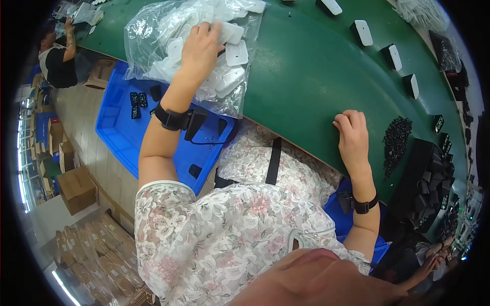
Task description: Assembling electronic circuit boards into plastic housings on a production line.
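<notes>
My left hand point(200, 52) reaches over a pile of white plastic covers point(236, 53) on a clear plastic bag point(148, 38). Its fingers are bent and apart, one smeared by motion, and no cover is plainly gripped. Beside the fingers a small dark spot shows, too small to name. Farther right, my right hand point(352, 133) rests at the near edge of the green table point(301, 66). The fingers are curled in and pressed together; whatever they hold, if anything, is hidden. A heap of tiny black parts point(397, 140) lies to the right of this hand.
Several black-and-white assembled units point(362, 33) stand in a row across the table. A black box of dark housings point(426, 178) is at the right. Below the table edge sits a blue bin point(120, 115) with a few black parts. Other people point(61, 61) work at far left and lower right.
</notes>
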Demonstrator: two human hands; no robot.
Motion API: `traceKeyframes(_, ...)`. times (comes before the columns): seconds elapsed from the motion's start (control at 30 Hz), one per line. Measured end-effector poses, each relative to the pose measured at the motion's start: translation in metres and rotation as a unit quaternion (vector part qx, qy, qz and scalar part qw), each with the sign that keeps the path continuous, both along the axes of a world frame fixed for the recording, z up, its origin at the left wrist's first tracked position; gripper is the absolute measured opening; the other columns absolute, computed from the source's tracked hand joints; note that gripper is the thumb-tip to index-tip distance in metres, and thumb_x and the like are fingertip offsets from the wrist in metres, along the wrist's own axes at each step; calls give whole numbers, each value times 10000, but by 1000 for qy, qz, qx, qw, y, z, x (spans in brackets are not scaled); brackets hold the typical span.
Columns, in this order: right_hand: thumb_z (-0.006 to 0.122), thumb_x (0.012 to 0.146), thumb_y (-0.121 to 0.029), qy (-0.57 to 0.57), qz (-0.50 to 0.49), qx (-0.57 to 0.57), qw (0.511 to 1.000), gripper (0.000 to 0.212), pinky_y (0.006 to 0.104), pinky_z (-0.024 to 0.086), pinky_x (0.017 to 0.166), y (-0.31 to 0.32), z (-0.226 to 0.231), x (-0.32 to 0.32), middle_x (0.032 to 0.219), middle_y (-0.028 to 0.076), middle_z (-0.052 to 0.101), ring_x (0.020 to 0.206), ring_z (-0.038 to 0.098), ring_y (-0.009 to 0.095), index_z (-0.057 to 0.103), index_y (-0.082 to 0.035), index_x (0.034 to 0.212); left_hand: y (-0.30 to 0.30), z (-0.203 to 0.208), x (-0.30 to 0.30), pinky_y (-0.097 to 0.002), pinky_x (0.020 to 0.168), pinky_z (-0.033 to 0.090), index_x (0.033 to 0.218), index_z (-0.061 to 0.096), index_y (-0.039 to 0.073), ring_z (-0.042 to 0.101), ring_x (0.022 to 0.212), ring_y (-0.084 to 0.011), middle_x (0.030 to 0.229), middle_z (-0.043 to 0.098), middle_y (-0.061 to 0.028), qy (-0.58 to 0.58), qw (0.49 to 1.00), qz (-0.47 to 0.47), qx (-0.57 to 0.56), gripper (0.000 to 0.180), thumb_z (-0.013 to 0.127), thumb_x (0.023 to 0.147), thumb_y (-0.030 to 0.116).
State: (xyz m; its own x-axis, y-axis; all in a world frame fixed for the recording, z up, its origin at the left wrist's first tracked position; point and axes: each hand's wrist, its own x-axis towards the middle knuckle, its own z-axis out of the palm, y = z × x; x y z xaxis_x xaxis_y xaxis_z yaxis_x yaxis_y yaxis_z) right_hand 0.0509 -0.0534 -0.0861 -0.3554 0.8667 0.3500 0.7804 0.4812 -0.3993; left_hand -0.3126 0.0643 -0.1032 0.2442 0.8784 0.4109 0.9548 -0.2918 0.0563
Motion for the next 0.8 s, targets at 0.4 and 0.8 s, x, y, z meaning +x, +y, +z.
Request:
traceKeyframes(0.4,600,836,2,-37,-36,2,999,86,331,457,676,15,22,20,839,103,575,769,560,259,573,14,917,17,49,59,-420,653,494,1048,544,90,612,802,-342,934,575,-127,-110,989,-100,-24,300,652,772,39)
traceKeyframes(0.8,613,891,-65,586,-145,-189,775,82,206,389,679,24,31,12,880,25,599,761,530,85,611,-13,954,-39,38,215,-361,644,487,976,586,44,594,750,-313,860,604,-154,-451,803,-311,-235,202,658,789,61)
